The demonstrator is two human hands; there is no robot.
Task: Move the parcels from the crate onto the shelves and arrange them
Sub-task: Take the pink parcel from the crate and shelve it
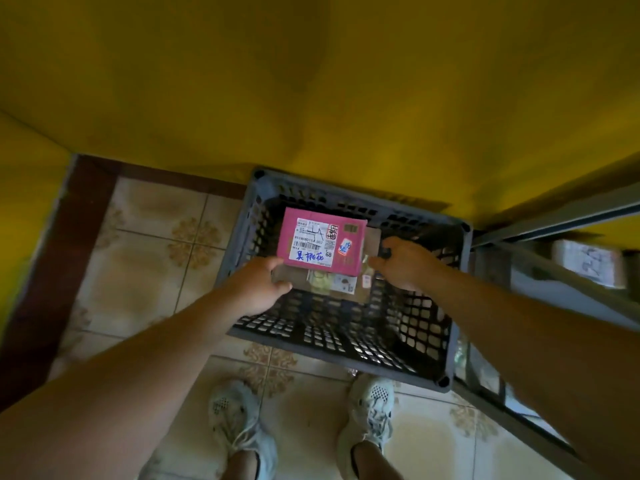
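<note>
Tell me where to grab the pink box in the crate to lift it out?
Probably by its left and right edges, coming down from above with a hand on each side. The pink parcel lies flat, label up, atop a brown box in the crate, so those edges are free; the left hand and right hand sit near them.

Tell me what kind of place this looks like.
Probably a small parcel pickup point or storeroom: labelled parcels lie in a grey plastic crate on a tiled floor, and a metal shelf rack on the right holds another package.
</note>
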